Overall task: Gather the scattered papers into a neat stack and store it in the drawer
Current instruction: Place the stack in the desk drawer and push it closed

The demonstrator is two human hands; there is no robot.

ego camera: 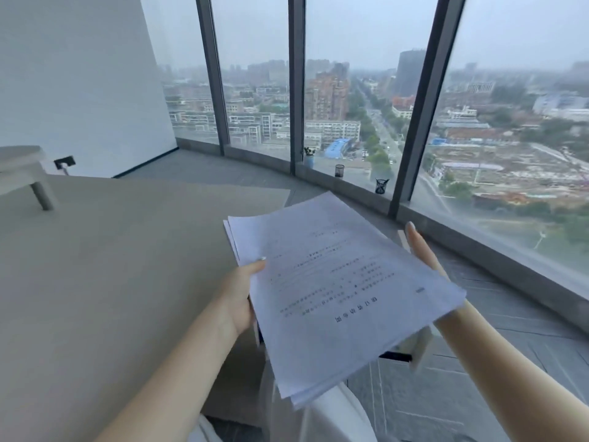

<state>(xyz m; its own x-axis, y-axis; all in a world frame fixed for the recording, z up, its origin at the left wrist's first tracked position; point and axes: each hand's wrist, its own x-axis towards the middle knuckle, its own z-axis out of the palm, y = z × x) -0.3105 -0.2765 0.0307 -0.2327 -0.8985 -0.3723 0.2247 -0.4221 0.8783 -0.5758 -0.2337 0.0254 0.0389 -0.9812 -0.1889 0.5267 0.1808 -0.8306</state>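
Observation:
A stack of white printed papers (334,291) is held in the air past the right edge of the grey desk (111,266). My left hand (242,298) grips its left edge, thumb on top. My right hand (420,247) supports the far right side from below, fingers straight. Several sheet corners stick out unevenly at the top left and bottom. Beneath the stack, a white drawer unit (420,342) with a dark opening shows partly; the papers hide most of it.
A white monitor riser (22,173) stands at the desk's back left. On the window sill (350,183) sit a small potted plant (309,157) and two dark mesh pen cups (339,171) (381,186). A white chair (338,416) is below the papers.

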